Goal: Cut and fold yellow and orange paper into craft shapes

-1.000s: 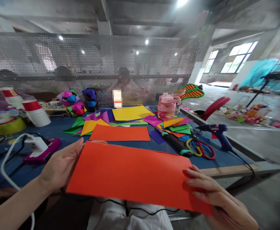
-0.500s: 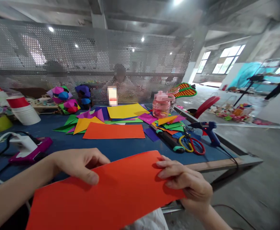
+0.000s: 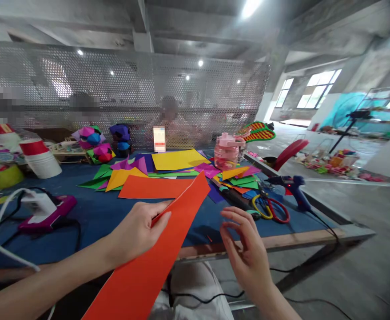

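Observation:
My left hand (image 3: 143, 229) pinches a long orange-red sheet of card (image 3: 168, 249) by its left edge, thumb on top. The sheet is tilted, its far end up over the table and its near end running out of the bottom of the view. To its right, my right hand (image 3: 244, 244) hangs apart from the sheet with curled, spread fingers and nothing in them. Behind the held sheet, an orange sheet (image 3: 148, 186) lies on the blue table (image 3: 111, 222). Scissors (image 3: 270, 208) with yellow and red handles lie beyond my right hand, beside a dark cutter (image 3: 236, 199).
A blue glue gun (image 3: 295, 189) stands at the right edge, its cord hanging off. Coloured paper pieces, a yellow sheet (image 3: 180, 159) and a pink bottle (image 3: 227, 151) lie farther back. At left are a purple power strip (image 3: 50, 215) and white cups (image 3: 41, 160).
The sheet has turned from lying across to a steeper slant, far end raised. My right hand has let go of it and sits to its right; my left hand still grips it.

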Demonstrator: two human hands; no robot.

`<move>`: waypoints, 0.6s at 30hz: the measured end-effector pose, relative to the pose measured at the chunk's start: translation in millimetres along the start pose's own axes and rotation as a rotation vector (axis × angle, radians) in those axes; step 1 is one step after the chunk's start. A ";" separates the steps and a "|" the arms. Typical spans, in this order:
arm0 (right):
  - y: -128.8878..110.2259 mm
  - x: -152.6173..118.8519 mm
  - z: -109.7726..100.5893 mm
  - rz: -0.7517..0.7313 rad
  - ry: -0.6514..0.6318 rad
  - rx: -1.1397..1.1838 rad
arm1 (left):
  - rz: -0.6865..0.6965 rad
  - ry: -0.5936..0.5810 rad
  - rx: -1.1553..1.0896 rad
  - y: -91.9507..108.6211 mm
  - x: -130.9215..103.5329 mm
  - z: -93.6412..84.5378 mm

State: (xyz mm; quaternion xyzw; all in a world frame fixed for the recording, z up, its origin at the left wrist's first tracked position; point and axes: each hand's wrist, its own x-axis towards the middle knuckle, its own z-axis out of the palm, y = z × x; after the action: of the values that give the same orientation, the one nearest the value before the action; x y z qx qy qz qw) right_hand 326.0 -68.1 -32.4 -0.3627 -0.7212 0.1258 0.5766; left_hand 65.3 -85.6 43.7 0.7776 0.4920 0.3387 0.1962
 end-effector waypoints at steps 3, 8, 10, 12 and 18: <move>-10.5 -4.5 3.1 -0.003 -0.031 0.001 | 0.044 0.047 0.057 1.5 0.4 3.0; -33.4 -12.0 4.1 -0.142 -0.100 -0.043 | -0.115 0.131 -0.254 0.1 4.7 3.5; -42.1 -15.6 6.5 -0.247 -0.141 -0.058 | -0.194 0.159 -0.412 -1.6 8.1 4.1; -50.3 -19.3 12.6 -0.405 -0.165 -0.072 | -0.238 0.170 -0.499 -3.9 12.2 5.8; -63.0 -25.9 40.0 -0.660 -0.130 -0.242 | -0.361 0.195 -0.751 -13.6 22.9 13.2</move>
State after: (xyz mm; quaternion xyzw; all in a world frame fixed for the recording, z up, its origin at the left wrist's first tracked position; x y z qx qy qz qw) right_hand 267.1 -120.4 -25.9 -0.1670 -0.8444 -0.1309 0.4918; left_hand 72.7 -58.8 33.5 0.5179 0.4791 0.5264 0.4746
